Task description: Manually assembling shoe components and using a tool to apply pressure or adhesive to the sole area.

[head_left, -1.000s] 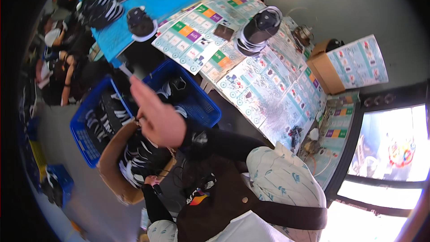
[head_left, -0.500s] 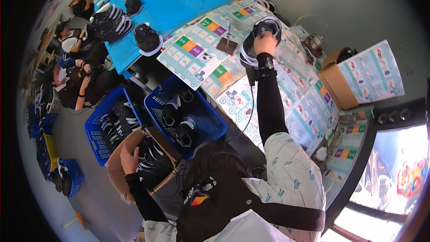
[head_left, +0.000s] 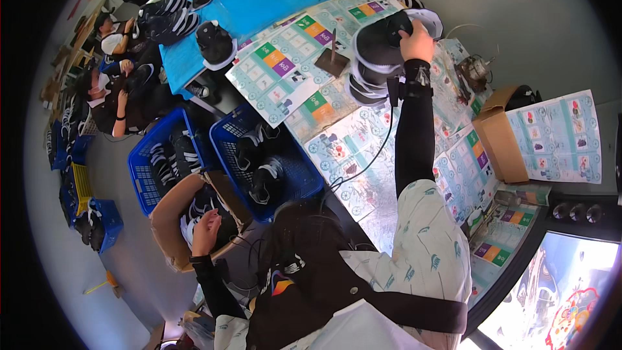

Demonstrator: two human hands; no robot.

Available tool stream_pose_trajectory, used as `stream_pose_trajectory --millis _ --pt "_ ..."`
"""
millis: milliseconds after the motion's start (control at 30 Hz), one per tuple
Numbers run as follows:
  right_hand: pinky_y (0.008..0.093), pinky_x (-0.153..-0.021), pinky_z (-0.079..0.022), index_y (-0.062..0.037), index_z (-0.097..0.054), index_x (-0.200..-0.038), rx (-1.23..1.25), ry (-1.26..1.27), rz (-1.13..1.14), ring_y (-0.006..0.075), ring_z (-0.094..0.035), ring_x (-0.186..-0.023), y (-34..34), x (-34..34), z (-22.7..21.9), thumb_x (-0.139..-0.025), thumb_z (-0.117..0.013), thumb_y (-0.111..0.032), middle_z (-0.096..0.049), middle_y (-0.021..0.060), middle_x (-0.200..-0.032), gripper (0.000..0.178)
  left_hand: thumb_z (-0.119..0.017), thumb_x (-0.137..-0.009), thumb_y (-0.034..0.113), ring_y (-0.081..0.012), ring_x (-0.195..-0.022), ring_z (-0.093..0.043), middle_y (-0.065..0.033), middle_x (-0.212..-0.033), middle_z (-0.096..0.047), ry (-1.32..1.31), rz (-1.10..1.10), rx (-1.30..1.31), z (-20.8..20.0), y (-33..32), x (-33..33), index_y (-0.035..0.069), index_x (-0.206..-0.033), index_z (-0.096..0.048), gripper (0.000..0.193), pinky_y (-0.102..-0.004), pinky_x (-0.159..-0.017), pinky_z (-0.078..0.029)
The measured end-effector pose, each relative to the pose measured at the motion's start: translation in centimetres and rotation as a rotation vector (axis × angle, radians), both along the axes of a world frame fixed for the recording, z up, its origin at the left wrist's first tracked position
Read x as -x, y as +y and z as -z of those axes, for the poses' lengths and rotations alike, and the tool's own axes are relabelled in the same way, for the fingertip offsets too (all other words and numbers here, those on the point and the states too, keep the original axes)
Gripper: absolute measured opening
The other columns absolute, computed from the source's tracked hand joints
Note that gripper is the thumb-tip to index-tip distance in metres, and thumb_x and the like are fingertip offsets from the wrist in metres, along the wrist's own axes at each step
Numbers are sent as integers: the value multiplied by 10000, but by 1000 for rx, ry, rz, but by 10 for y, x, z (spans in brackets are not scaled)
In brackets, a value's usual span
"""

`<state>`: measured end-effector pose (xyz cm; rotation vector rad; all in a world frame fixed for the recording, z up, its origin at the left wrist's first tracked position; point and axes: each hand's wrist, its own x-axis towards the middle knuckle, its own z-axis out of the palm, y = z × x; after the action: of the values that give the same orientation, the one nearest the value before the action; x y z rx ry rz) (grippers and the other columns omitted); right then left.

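Note:
A black shoe upper (head_left: 379, 42) with a pale grey edge lies on a stack of similar uppers (head_left: 366, 91) on the paper-covered table. My right hand (head_left: 418, 42) grips it at the collar, fingers closed over the edge. Low on the left, my left hand (head_left: 206, 232) hovers at a cardboard box (head_left: 167, 219) holding more black and white uppers. Its fingers are loosely bent and apart, with nothing visible in them. A metal plate with an upright pin (head_left: 332, 61) stands left of the stack.
Two blue baskets (head_left: 299, 188) of uppers stand left of the table. Beyond is a blue-covered table (head_left: 259, 0) with more uppers. A cable (head_left: 379, 165) crosses my table's near edge. An open carton (head_left: 499, 136) stands at right. Several people sit working at far left.
My right hand has shifted right on the stack, and the top upper now lies tilted across it. My left hand has bent its fingers at the box. The whole view has turned slightly.

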<state>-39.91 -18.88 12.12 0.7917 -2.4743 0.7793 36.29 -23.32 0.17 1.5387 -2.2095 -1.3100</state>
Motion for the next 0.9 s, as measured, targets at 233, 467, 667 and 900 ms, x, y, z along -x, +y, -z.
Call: stream_pose_trajectory --millis 233,467,667,900 --pt "305 -802 -507 -32 -617 -1039 630 -287 -567 154 -645 -860 88 -96 -86 -864 -821 -109 -678 51 -910 279 -632 -1038 144 -147 -1034 -680 -74 -1138 -716 249 74 -135 -36 -19 92 -11 -1356 -598 356 -286 -920 -529" --pt "435 -1168 -410 12 -439 -1490 1366 -1217 -1303 285 -560 -1348 93 -232 36 -883 -743 -57 -582 152 -1451 683 -655 -1011 171 -250 -1394 -497 -107 -1563 -453 1107 153 -696 -104 -35 259 90 -1619 -262 729 -411 -1124 -432" --pt "419 -1176 -379 -51 -396 -1551 619 -1333 -1072 291 -469 -1423 143 -291 81 -817 -575 66 -468 127 -1557 764 -669 -993 145 -209 -1041 -704 -133 -1120 -752 780 207 -70 -76 -20 256 22 -1250 -692 286 -314 -921 -521" --pt "411 -994 -517 -46 -441 -1527 116 -804 -572 321 -618 -1241 186 -411 28 -1000 -651 -147 -521 173 -1507 576 -657 -841 24 -424 -1035 -662 -194 -1304 -598 520 416 475 -77 24 218 160 -1454 -556 636 -452 -883 -553"
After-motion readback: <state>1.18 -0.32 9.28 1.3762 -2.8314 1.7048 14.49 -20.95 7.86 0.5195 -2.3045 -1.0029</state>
